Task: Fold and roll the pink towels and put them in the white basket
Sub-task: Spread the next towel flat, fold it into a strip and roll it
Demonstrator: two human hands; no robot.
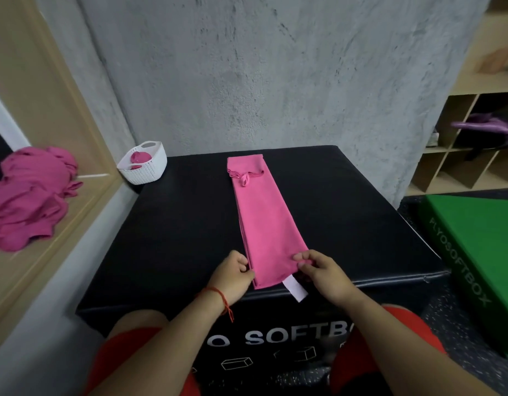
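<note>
Pinching the near end of the folded pink towel (pixel 265 224), apparently to start the roll.

Left hand (pixel 232 271) and right hand (pixel 322 274) each pinch a near corner at lower centre, probably so the strip rolls straight; white basket (pixel 150 170), upper left, holds a pink roll (pixel 140 158), with the loose pile (pixel 27 195) far left. Black box (pixel 175 224) reads "SOFTB", green box (pixel 475 252) "PLYOSOFTBOX"; the white tag (pixel 297 290) shows no legible writing.

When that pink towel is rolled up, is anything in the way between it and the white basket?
Nothing visible. Only bare black box top lies between the folded towel and the white basket at the far left corner.
</note>
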